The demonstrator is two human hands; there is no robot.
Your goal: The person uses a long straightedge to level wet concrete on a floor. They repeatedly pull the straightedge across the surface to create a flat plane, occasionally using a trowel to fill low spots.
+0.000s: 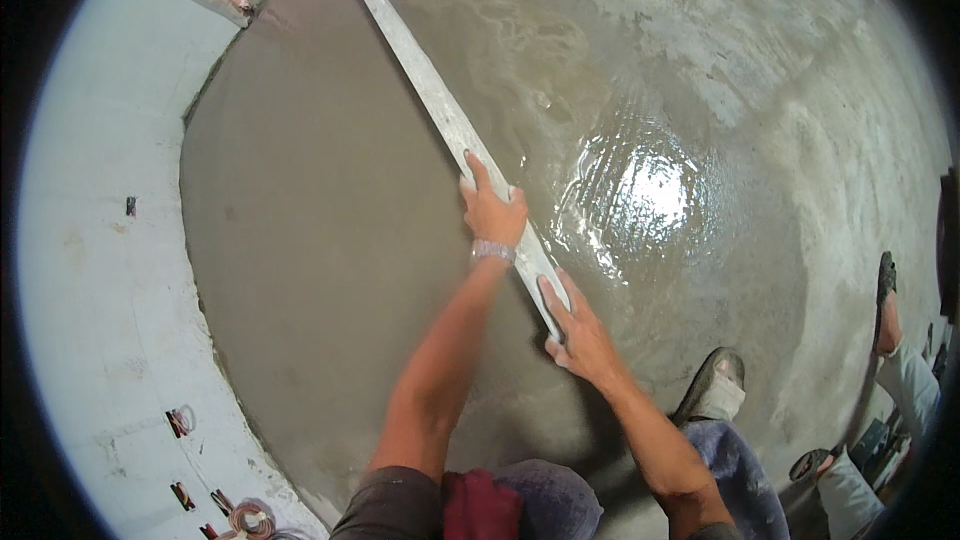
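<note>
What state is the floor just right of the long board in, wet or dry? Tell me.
Wet: that floor beside the long board looks shiny and rippled, with bright glare.

The long straightedge (443, 107) is showing pale grey, slightly mottled. The wet mortar (320, 190) is looking an even brown-grey on the left and is breaking into milky swirls and bright ripples on the right. The wall (85, 290) is appearing bluish white with faint tan smudges. The wristband (493, 251) is glinting silver, the cloth (482, 506) is showing maroon, and the trousers (738, 480) are looking blue-grey.
</note>
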